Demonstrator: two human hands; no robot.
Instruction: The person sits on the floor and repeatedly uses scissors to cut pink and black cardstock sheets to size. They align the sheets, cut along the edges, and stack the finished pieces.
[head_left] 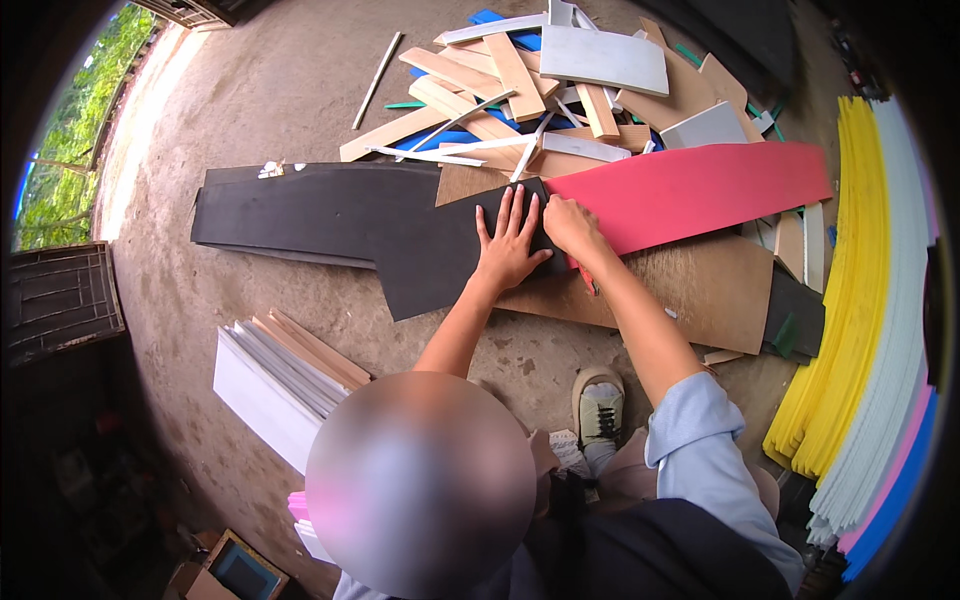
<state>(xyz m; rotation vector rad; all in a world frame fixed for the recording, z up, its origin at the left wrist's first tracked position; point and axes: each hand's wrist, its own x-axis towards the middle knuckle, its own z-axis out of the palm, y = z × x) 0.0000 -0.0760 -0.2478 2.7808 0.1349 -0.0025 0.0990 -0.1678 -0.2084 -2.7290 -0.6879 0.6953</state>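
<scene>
A black foam sheet [440,250] with a straight, angled edge lies across a wooden board. My left hand [512,245] presses flat on it with the fingers spread. Right beside it, my right hand [572,228] is closed in a fist at the black sheet's right edge, where it meets a long red foam sheet [700,190]. What the fist holds is hidden. Below my right wrist a small red object [588,281] shows, too little of it to name. More black sheets [280,215] stretch out to the left underneath.
A heap of foam offcuts [510,75] in tan, white and blue lies beyond the board [690,290]. Stacked yellow sheets [850,280] and pale blue sheets [890,330] stand at the right. A stack of white sheets [270,390] lies near left. My shoe [600,410] is close to the board.
</scene>
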